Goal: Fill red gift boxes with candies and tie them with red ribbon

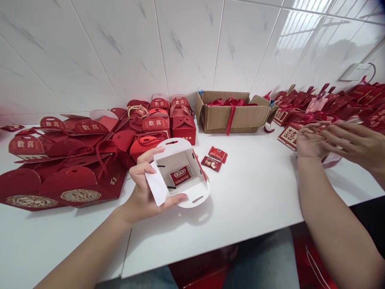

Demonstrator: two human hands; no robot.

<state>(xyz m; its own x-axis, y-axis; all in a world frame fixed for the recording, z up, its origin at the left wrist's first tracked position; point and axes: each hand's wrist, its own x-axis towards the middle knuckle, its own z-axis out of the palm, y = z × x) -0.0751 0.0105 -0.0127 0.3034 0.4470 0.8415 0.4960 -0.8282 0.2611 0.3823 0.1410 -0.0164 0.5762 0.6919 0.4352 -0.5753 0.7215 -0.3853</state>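
In my left hand (147,182) is a small open candy box (162,188), tilted so its white inside faces me. My thumb lies along its near flap and my fingers are behind the far side. A red wrapped packet (180,175) lies at the bottom of the box. On the table just right of the box lie two red candy packets (218,154). My right hand (311,140) is far to the right, beside the red double-happiness boxes (290,136). Another person's hand crosses in front of it and hides its fingers, so I cannot see what it holds.
Red gift boxes (90,172) with cord handles crowd the left side, with smaller red boxes (183,124) behind. A cardboard box (234,120) of red ribbons stands against the tiled wall. A co-worker's hand (355,140) is at the right, near many red bags (345,100).
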